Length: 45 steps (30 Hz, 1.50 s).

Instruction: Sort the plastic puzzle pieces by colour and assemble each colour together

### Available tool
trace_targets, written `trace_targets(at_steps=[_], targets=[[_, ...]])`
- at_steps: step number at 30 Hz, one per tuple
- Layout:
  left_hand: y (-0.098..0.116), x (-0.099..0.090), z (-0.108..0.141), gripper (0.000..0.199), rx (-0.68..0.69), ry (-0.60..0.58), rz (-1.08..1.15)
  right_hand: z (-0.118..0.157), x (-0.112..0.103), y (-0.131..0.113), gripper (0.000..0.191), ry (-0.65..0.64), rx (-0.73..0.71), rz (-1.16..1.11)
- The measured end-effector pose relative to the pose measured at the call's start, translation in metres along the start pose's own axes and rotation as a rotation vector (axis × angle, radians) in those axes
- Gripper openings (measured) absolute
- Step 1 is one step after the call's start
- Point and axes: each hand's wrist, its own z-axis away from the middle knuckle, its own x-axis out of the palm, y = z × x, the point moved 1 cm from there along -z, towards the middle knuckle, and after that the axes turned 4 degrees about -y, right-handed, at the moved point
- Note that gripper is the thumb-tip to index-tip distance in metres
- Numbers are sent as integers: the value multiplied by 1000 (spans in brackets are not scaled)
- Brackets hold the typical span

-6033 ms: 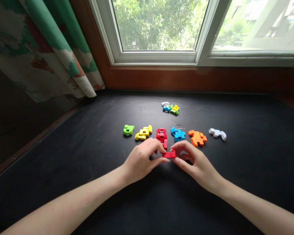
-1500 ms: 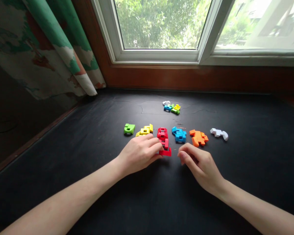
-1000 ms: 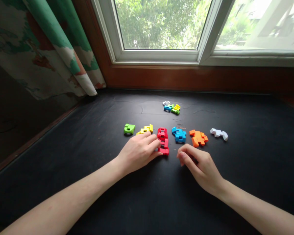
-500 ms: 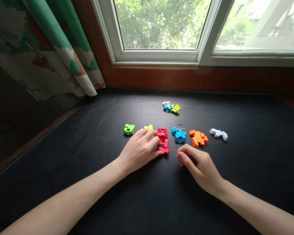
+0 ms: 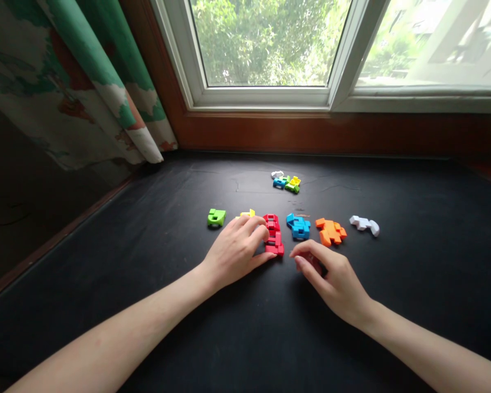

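Observation:
My left hand (image 5: 238, 248) lies over the near red plastic block (image 5: 274, 250), its thumb along the block's lower edge and its curled fingers at the left side. Touching that block from behind is another red block (image 5: 271, 221). A yellow block (image 5: 247, 213) shows partly beyond my left fingers; the rest of it is covered. To the right, my right hand (image 5: 331, 275) hovers low over the table, thumb and index slightly parted and nothing between them. Near it are a blue block (image 5: 298, 226) and an orange block (image 5: 331, 232).
A green block (image 5: 216, 217) sits left of my left hand, and a white curved piece (image 5: 365, 225) far right. Farther back is a small cluster of blue, green, yellow and white blocks (image 5: 285, 182). The black table (image 5: 237, 338) ends at a window (image 5: 265, 98), with a patterned curtain (image 5: 123, 103) at left.
The near red block and my left thumb have shifted slightly right. My right index finger and thumb have opened a little and moved slightly left, toward the red block.

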Motion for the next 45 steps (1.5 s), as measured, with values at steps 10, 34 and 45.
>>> trace_targets(at_steps=[10,34,45], targets=[[0,-9,-2,20,-68,27,116,0,1,2,15,2,-47,7],[-66,51,-167,29,-606,-152,82,0,-3,5,15,3,-79,-1],[-68,39,-148,26,-545,-40,207,2,-2,5,15,4,-87,2]])
